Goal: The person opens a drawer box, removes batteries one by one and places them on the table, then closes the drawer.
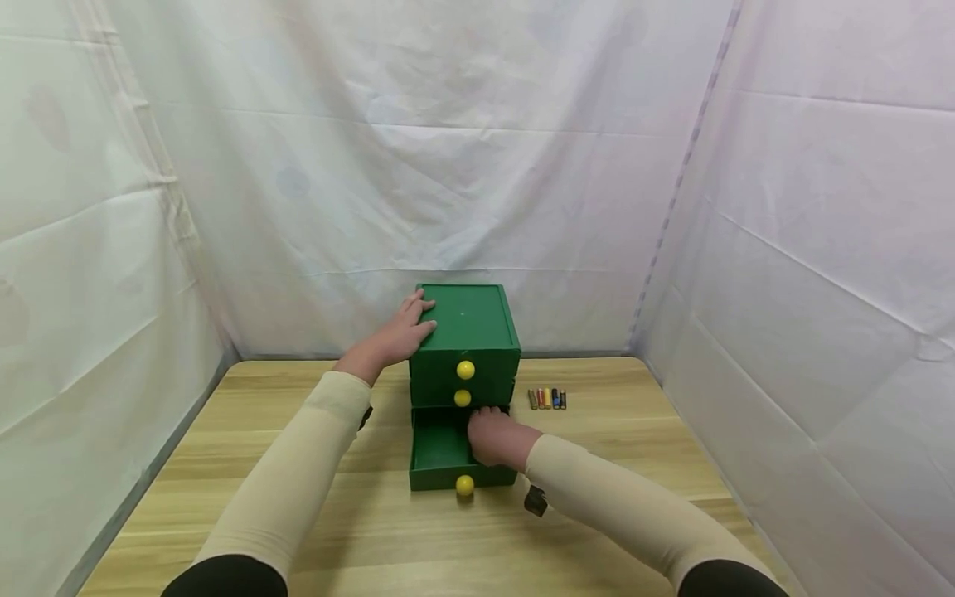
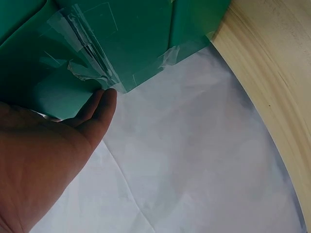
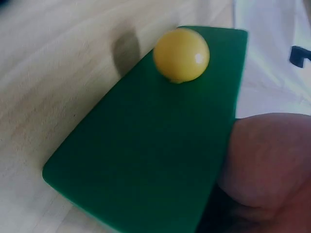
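A green cabinet (image 1: 466, 319) with yellow knobs stands on the table, its bottom drawer (image 1: 433, 444) pulled out. My left hand (image 1: 403, 332) rests on the cabinet's top left edge, fingers extended. In the left wrist view that hand (image 2: 63, 141) lies along the green side, where clear tape (image 2: 90, 46) is stuck. My right hand (image 1: 496, 435) reaches down into the right part of the drawer, fingertips hidden; I cannot tell whether it holds anything. In the right wrist view the drawer's front (image 3: 146, 131) and yellow knob (image 3: 181, 55) show beside the hand (image 3: 267, 160).
Several batteries (image 1: 548, 399) lie in a row on the wooden table (image 1: 612, 464), right of the cabinet. Above the open drawer, two more yellow knobs (image 1: 466, 370) sit on the cabinet's front. White cloth (image 1: 448, 166) hangs behind and at both sides.
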`<action>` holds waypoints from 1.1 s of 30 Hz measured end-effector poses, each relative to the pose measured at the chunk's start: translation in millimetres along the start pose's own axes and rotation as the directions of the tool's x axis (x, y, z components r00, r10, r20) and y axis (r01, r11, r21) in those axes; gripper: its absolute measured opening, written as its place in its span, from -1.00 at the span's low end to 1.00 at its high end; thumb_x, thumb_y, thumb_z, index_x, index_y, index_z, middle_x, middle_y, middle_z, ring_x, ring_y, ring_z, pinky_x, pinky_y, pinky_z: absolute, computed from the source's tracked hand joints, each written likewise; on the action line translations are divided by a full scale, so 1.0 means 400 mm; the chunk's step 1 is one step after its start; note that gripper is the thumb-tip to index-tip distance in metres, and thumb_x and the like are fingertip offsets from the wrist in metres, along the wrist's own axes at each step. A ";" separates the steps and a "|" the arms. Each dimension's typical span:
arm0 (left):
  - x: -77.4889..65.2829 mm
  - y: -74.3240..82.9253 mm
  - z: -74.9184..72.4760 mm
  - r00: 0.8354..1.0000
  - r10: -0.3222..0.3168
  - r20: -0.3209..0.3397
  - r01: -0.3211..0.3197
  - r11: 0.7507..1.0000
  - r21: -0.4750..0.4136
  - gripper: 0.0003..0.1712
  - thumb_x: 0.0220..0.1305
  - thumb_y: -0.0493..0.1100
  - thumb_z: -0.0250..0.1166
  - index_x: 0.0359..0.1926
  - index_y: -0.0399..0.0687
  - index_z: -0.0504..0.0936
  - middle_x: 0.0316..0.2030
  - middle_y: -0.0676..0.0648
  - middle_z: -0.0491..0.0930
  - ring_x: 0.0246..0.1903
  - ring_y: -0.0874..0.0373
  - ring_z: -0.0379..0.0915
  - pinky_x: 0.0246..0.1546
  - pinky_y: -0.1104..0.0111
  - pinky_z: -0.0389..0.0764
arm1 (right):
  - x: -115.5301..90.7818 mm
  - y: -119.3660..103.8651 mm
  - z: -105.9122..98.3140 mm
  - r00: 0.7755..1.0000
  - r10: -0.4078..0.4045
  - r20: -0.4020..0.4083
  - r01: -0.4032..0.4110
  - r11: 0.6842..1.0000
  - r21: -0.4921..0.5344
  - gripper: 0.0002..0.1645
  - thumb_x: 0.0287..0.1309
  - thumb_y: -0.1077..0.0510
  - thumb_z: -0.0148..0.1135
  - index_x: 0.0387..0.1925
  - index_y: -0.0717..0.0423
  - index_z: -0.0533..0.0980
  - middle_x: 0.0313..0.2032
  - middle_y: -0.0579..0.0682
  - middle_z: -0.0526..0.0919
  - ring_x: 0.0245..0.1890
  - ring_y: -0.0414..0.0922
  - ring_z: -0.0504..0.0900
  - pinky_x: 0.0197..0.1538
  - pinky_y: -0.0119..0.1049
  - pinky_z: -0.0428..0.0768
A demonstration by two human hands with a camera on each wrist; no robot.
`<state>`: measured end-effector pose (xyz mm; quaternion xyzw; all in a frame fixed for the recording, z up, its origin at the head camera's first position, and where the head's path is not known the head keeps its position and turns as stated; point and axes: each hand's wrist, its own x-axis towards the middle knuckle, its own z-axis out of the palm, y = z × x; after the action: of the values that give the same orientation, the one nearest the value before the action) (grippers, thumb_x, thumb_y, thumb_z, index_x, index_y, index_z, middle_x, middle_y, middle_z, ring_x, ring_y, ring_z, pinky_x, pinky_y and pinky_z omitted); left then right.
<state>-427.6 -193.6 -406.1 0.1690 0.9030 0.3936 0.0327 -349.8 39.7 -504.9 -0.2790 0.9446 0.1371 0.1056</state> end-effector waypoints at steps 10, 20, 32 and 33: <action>0.000 -0.004 0.000 1.000 0.005 0.003 -0.005 1.000 -0.008 -0.29 0.84 0.00 -0.12 0.76 -0.22 0.04 0.79 -0.17 -0.49 0.75 -0.24 -0.54 0.64 -0.27 -0.06 | 0.061 0.002 0.036 0.997 0.079 0.026 -0.082 0.987 0.136 -0.68 0.64 0.08 0.18 -0.25 0.13 0.69 -0.17 0.07 0.67 -0.20 -0.02 0.57 0.09 0.02 0.66; 0.002 -0.005 0.001 1.000 0.001 -0.010 -0.001 1.000 -0.012 -0.30 0.84 0.00 -0.09 0.76 -0.19 0.07 0.79 -0.13 -0.46 0.76 -0.21 -0.52 0.65 -0.25 -0.04 | 0.088 0.003 0.060 0.997 0.072 -0.025 -0.069 0.992 0.103 -0.59 0.60 0.13 0.26 -0.50 0.05 0.58 -0.37 0.03 0.64 -0.29 -0.02 0.62 0.07 0.05 0.70; -0.004 -0.001 0.000 1.000 0.001 -0.004 -0.001 1.000 -0.002 -0.30 0.85 0.02 -0.10 0.76 -0.19 0.06 0.79 -0.15 -0.48 0.76 -0.19 -0.53 0.65 -0.23 -0.03 | 0.007 -0.007 -0.016 0.999 0.041 0.022 -0.042 0.999 0.021 -0.74 0.58 0.12 0.32 -0.34 0.05 0.67 -0.37 -0.04 0.64 -0.34 -0.11 0.57 -0.08 -0.14 0.70; -0.003 -0.001 -0.001 1.000 0.002 -0.004 -0.002 1.000 0.000 -0.30 0.85 0.02 -0.11 0.76 -0.20 0.06 0.79 -0.15 -0.48 0.76 -0.20 -0.53 0.65 -0.23 -0.03 | 0.006 -0.006 -0.018 0.999 0.035 0.023 -0.035 0.999 0.015 -0.74 0.58 0.13 0.32 -0.35 0.04 0.67 -0.38 -0.05 0.63 -0.36 -0.12 0.56 -0.10 -0.15 0.70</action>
<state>-426.6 -194.5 -406.1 0.1689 0.9029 0.3941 0.0307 -351.4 34.3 -499.4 -0.2599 0.9492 0.1347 0.1159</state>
